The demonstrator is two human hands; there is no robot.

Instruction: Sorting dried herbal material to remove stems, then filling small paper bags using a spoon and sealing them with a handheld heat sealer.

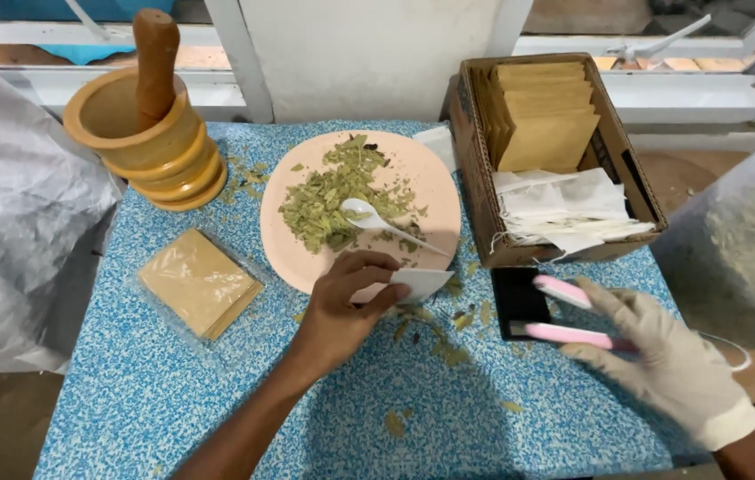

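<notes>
White filter bag is pinched in the bare left hand; the gloved right hand grips a pink sealer. Loosening could spill leaf crumbs.

In my bare left hand, mid-frame, I pinch a small white paper sachet, flat and tilted, its far corner over the rim of the pink plate. My gloved right hand, at lower right, grips a pink stapler, its two arms spread apart, pointing left.
</notes>
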